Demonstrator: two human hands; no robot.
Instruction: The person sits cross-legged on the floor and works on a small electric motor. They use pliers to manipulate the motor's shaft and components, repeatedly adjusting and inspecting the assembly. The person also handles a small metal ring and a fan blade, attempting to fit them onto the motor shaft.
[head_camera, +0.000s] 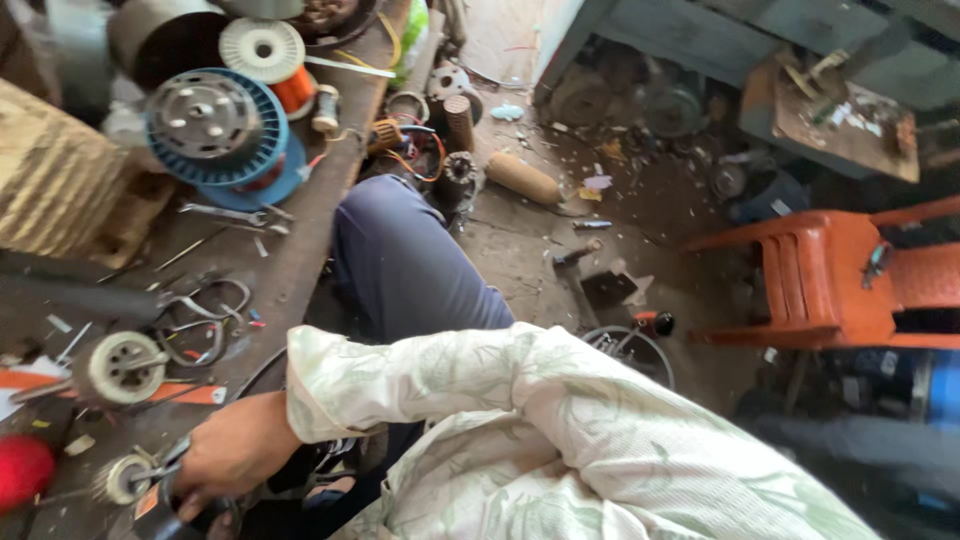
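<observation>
Now — hand (232, 452) clenched on a dark tool (170, 505) near left | other hand unseen | risk: cluttered bench (300, 250) — scissors (205, 310), spools (215, 125) could snag the sleeve (400, 385).

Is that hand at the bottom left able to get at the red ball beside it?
Probably yes: the hand, on a dark tool at the bench edge, lies close to the red ball, with only a small wheel between.

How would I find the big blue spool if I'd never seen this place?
Start at the long wooden bench on the left and look toward its far end. The blue spool stands there, beside a white spool of orange wire. It alone has a ribbed blue rim around a round grey metal face.
</observation>
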